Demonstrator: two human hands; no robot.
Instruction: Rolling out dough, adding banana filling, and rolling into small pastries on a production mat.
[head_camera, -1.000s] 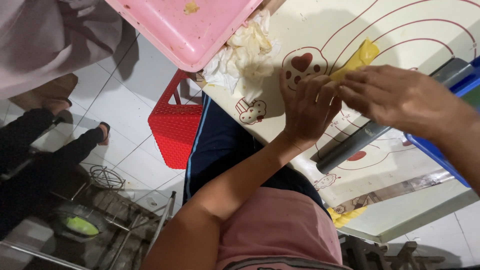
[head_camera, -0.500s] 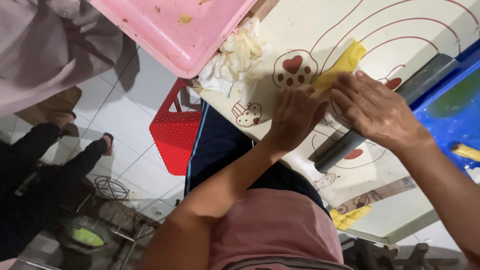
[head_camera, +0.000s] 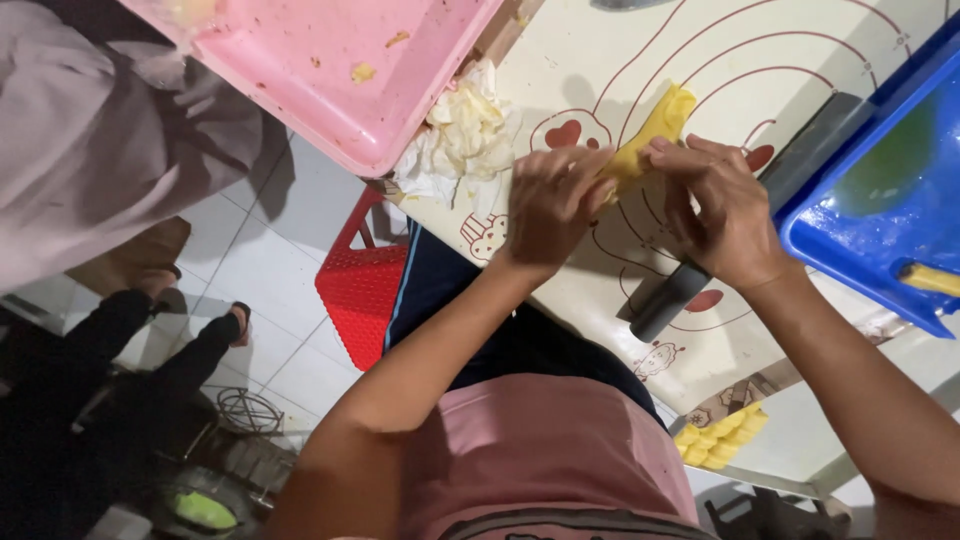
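Observation:
A strip of yellow dough (head_camera: 652, 132) lies on a cream baking mat (head_camera: 600, 60) printed with red rings and hearts. My left hand (head_camera: 552, 205) pinches the near end of the strip, fingers curled over it. My right hand (head_camera: 722, 210) grips the same end from the other side, fingertips touching the dough. The far end of the strip sticks out past both hands. A dark grey rolling pin (head_camera: 680, 292) lies on the mat under my right hand.
A pink tray (head_camera: 340, 70) with crumbs overhangs the mat's left edge, beside a crumpled white tissue (head_camera: 462, 140). A blue tray (head_camera: 880, 200) sits at right. A red stool (head_camera: 362, 285) stands on the tiled floor. Another person in grey (head_camera: 90, 150) is at left.
Both hands have closed in on the near end of the yellow strip. The view has shifted, so the blue tray shows more at right.

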